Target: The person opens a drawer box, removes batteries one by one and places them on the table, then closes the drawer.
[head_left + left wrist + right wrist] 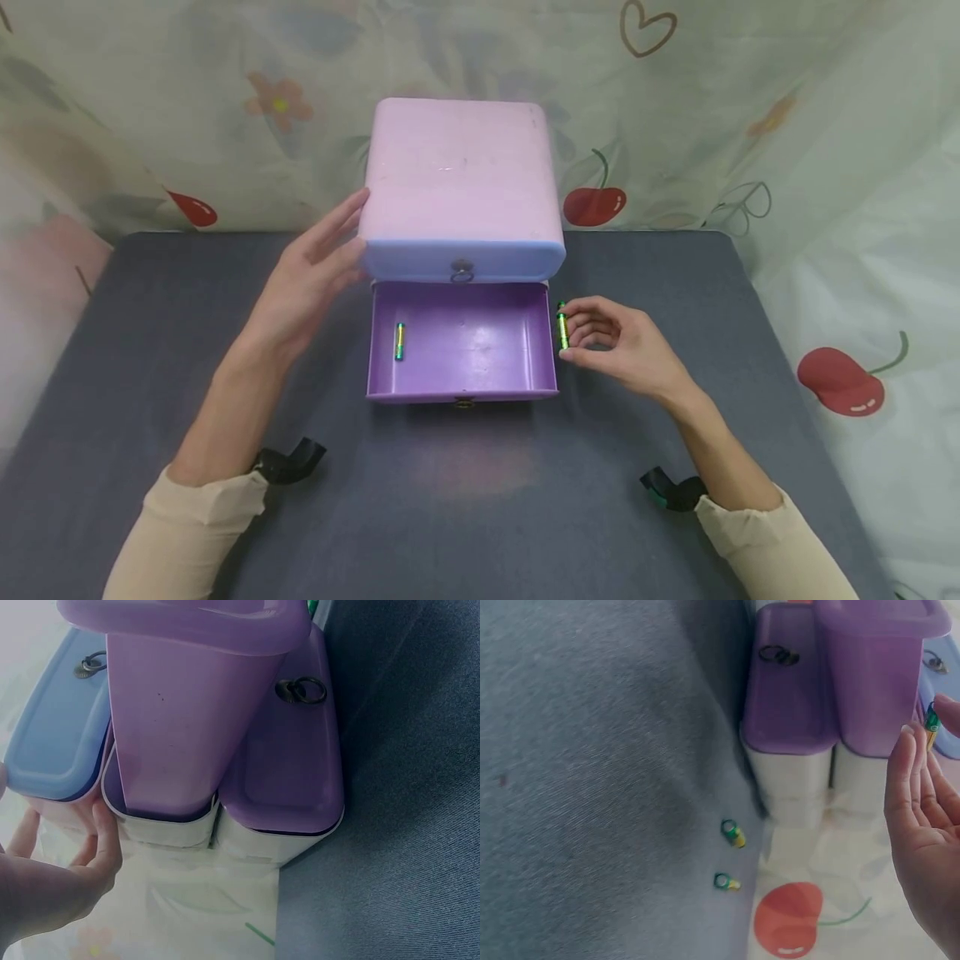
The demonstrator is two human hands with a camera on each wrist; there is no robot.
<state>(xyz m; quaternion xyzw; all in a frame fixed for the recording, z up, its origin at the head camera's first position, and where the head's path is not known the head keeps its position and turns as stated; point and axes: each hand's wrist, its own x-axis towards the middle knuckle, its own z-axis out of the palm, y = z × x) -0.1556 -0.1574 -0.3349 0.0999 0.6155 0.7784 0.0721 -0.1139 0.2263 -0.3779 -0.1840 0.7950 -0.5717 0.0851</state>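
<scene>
- Cream sleeves (183,533), two of them, fill the bottom corners of the head view.
- Right of centre, a green-and-gold battery (562,329) is just beside the right wall of the pulled-out drawer (480,358); the right hand (633,346) pinches it between thumb and fingertips, near its ends, presumably for a light, sure hold.
- Second battery (400,342): lying inside that drawer, towards its left.
- Two loose batteries (733,833) show at lower middle of the right wrist view, making four counted.
- Left of centre, the left hand (311,258), fingers extended, touches the side of the pink-topped cabinet (461,171), probably bracing it.
- Three drawers in all: the blue drawer (405,260) above and the lower purple drawer (285,757) are closed; the middle one is out, baring its inside.
- Beneath, one dark table (480,533); behind, a printed cloth (187,100).
</scene>
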